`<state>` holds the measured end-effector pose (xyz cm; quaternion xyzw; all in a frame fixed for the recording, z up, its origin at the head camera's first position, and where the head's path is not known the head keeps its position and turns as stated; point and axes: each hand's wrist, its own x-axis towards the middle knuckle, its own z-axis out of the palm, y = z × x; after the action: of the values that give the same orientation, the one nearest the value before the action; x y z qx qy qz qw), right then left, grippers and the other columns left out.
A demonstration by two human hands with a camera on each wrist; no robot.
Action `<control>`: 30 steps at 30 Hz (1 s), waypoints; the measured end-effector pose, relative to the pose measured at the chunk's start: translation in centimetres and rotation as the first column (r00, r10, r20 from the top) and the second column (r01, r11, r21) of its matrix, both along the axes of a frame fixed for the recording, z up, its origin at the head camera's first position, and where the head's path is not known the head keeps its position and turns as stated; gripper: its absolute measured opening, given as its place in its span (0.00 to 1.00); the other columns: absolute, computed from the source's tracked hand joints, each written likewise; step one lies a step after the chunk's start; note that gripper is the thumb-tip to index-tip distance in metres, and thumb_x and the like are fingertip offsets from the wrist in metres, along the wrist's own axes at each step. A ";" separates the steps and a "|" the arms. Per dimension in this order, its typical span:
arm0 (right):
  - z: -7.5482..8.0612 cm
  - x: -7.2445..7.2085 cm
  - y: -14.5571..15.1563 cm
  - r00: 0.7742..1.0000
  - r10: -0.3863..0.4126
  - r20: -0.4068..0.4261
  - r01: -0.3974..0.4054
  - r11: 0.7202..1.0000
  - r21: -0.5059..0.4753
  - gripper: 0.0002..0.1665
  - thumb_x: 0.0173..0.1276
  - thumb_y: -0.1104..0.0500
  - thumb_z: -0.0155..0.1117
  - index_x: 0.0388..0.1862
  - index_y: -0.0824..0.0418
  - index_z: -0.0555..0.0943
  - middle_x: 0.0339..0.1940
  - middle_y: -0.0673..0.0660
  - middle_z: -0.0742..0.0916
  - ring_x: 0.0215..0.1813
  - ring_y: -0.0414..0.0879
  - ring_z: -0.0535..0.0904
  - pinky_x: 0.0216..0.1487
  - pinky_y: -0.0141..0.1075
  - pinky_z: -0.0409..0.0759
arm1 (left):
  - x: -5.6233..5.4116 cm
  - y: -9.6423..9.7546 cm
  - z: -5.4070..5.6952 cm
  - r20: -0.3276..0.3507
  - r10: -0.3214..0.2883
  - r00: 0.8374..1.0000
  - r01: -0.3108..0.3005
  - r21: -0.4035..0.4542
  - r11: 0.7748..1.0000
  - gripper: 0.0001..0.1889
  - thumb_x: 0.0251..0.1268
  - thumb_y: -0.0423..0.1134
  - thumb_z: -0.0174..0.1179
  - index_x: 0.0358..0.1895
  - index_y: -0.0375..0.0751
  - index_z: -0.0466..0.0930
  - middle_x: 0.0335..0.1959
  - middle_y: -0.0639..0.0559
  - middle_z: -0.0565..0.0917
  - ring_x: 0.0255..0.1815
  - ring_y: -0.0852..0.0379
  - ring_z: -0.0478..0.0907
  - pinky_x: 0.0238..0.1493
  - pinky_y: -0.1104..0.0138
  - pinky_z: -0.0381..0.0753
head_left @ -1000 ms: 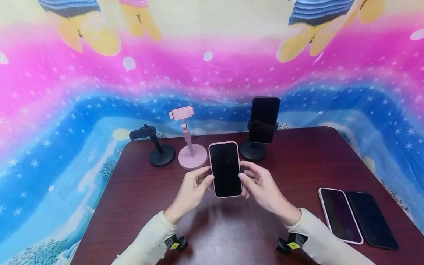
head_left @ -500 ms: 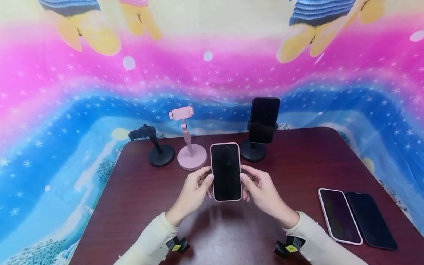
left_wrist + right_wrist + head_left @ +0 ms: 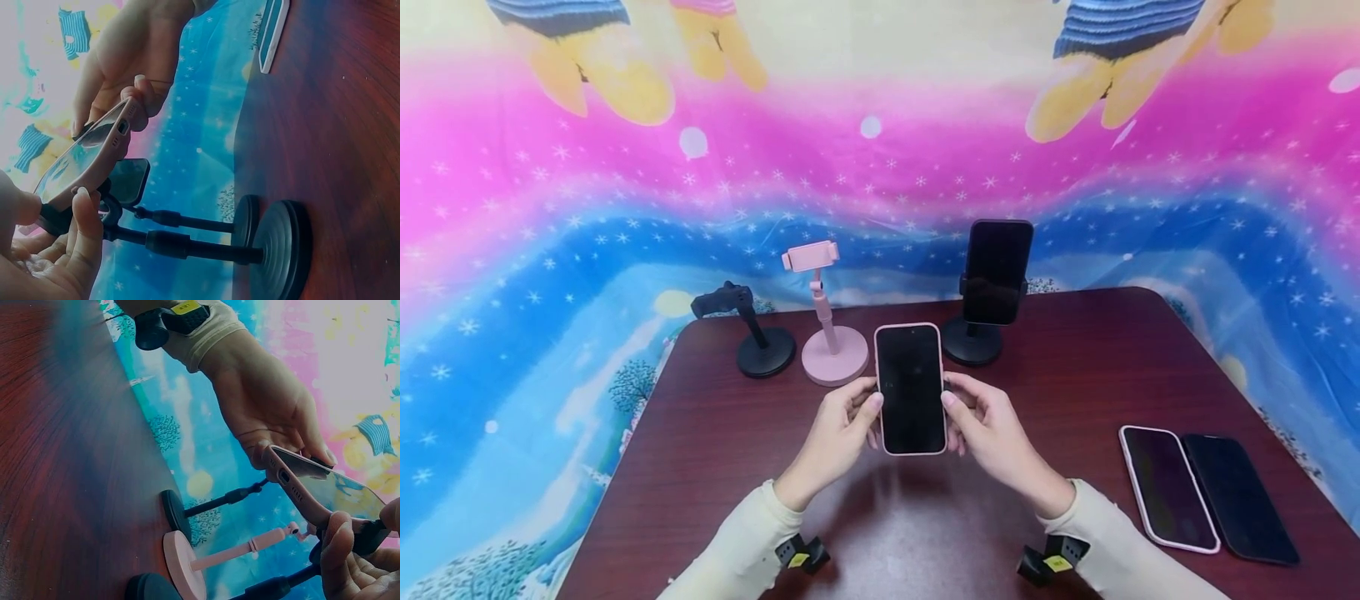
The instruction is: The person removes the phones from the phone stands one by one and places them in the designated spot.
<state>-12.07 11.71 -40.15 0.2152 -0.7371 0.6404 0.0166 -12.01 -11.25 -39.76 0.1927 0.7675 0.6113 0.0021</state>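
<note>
Upright in the middle of the head view is a smartphone (image 3: 912, 392) in a pink case, its dark screen towards me. My left hand (image 3: 835, 429) grips its left side, and my right hand (image 3: 1000, 433) grips the right. Both thumbs lie along the front edges, with fingers curled behind. Black clamp arms (image 3: 370, 537) of a phone stand (image 3: 169, 244) sit at the phone's sides, under my fingers. The stand's pole runs from behind the phone down to a round black base (image 3: 281, 253) on the table, which the phone and hands hide in the head view.
Behind stand a black phone stand (image 3: 766, 352), a pink phone stand (image 3: 835, 354) and, at right, another black stand (image 3: 972, 342) holding a black phone (image 3: 998, 271). Two phones, one white-edged (image 3: 1171, 490) and one black (image 3: 1242, 498), lie on the dark red table (image 3: 700, 467) at right.
The phone and both hands have dropped slightly towards me since a second ago, then stayed nearly still over the last half second. Both hands keep their grip.
</note>
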 end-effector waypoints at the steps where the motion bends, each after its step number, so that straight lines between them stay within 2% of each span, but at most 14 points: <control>1: 0.1 -0.1 0.1 1.000 -0.006 0.004 0.006 1.000 0.011 0.19 0.78 0.68 0.52 0.62 0.78 0.73 0.23 0.67 0.81 0.15 0.43 0.76 0.14 0.35 0.77 | 0.0 0.0 0.0 0.002 0.001 1.000 -0.001 0.000 1.000 0.17 0.81 0.35 0.49 0.60 0.24 0.75 0.30 0.33 0.82 0.19 0.62 0.77 0.21 0.57 0.85; 4: 0.6 -0.4 0.2 0.999 -0.038 0.004 0.037 0.997 0.065 0.16 0.77 0.66 0.55 0.58 0.74 0.77 0.32 0.67 0.84 0.20 0.40 0.77 0.19 0.33 0.78 | 0.0 0.1 0.1 0.010 0.006 1.000 -0.006 -0.003 1.000 0.17 0.81 0.35 0.49 0.61 0.23 0.74 0.29 0.33 0.82 0.20 0.62 0.77 0.21 0.57 0.85; 6: 1.0 -0.8 0.2 0.998 -0.057 -0.005 0.057 0.994 0.095 0.14 0.77 0.64 0.57 0.56 0.71 0.80 0.38 0.65 0.87 0.26 0.38 0.80 0.27 0.31 0.81 | -0.1 0.1 0.1 0.015 0.011 1.000 -0.011 0.000 1.000 0.18 0.81 0.35 0.49 0.61 0.23 0.74 0.29 0.33 0.82 0.20 0.63 0.77 0.22 0.56 0.85; 11: 2.4 -2.2 -0.3 0.997 -0.065 -0.033 0.069 0.991 0.113 0.14 0.76 0.63 0.58 0.55 0.69 0.82 0.43 0.66 0.89 0.39 0.35 0.84 0.44 0.28 0.84 | -0.1 0.2 0.0 0.015 0.005 1.000 -0.006 0.028 1.000 0.17 0.81 0.34 0.48 0.60 0.23 0.74 0.30 0.31 0.82 0.21 0.64 0.77 0.21 0.57 0.85; 16: 3.4 -3.5 -0.9 0.999 -0.023 0.022 0.021 0.997 0.077 0.17 0.77 0.61 0.59 0.58 0.69 0.79 0.46 0.70 0.89 0.39 0.35 0.86 0.43 0.29 0.86 | 0.1 0.3 -0.1 0.009 -0.003 1.000 0.002 0.053 0.999 0.16 0.81 0.34 0.48 0.59 0.24 0.75 0.31 0.30 0.83 0.21 0.64 0.77 0.21 0.58 0.84; 22: 3.8 -4.4 -1.4 0.990 0.079 0.115 -0.079 0.997 -0.009 0.19 0.78 0.59 0.57 0.61 0.69 0.77 0.49 0.73 0.88 0.39 0.39 0.89 0.42 0.37 0.90 | 0.1 0.4 -0.3 0.008 -0.012 1.000 0.012 0.063 0.998 0.16 0.81 0.35 0.48 0.59 0.24 0.75 0.33 0.29 0.83 0.22 0.64 0.78 0.21 0.62 0.84; 30: 4.1 -4.8 -1.9 0.986 0.108 0.126 -0.107 0.994 -0.014 0.16 0.77 0.61 0.59 0.55 0.73 0.79 0.39 0.74 0.89 0.33 0.43 0.91 0.37 0.42 0.91 | 0.0 0.4 -0.6 -0.008 -0.004 1.000 0.005 0.066 0.998 0.16 0.81 0.35 0.49 0.59 0.25 0.76 0.34 0.30 0.84 0.22 0.63 0.78 0.21 0.61 0.84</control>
<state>-16.83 9.80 -36.07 0.2134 -0.7217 0.6554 -0.0639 -12.00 -10.89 -40.37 0.1968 0.7465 0.6356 -0.0058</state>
